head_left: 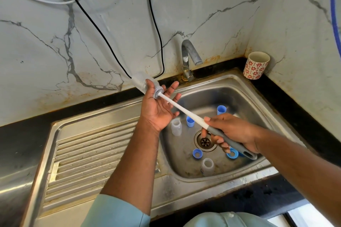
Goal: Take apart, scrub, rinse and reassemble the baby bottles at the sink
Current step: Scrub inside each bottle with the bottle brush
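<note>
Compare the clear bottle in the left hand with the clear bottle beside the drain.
The clear plastic bottle in the left hand is raised above the steel sink and lies tilted, with the grey brush head at its mouth. The clear plastic bottle beside the drain stands upright, untouched. Both are uncapped.

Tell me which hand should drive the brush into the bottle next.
Right. The right hand already grips the brush by its grey handle, with the head at the mouth of the clear bottle. The left hand is busy holding that bottle up over the sink, so it likely just steadies.
</note>
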`<move>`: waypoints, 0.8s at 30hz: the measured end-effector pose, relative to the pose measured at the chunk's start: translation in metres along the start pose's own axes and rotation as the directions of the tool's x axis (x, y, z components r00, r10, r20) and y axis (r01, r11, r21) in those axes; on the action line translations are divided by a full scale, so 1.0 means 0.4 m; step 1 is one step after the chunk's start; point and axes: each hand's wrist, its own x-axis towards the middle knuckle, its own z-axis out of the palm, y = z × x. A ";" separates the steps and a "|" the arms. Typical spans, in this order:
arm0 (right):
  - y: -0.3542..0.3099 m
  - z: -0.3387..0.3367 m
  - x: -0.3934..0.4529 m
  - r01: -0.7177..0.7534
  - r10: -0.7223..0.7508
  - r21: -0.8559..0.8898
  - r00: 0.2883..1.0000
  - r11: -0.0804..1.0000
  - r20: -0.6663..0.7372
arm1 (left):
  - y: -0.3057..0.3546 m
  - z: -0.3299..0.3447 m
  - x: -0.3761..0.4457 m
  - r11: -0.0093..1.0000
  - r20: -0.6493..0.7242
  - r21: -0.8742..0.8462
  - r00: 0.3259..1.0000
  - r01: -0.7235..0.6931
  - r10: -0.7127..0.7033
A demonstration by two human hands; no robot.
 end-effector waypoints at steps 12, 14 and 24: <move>-0.083 0.046 -0.043 -0.083 0.031 0.267 0.980 0.960 0.194 | 0.007 0.024 0.023 0.991 -0.105 0.038 0.986 -0.130 0.133; -0.095 0.033 -0.052 -0.074 0.033 0.219 0.982 0.973 0.187 | 0.017 0.026 0.033 0.988 -0.121 0.064 0.982 -0.139 0.146; -0.132 0.062 -0.031 -0.029 0.006 -0.400 0.998 0.916 -0.060 | -0.012 -0.003 0.042 0.994 -0.293 0.058 0.950 -0.097 0.110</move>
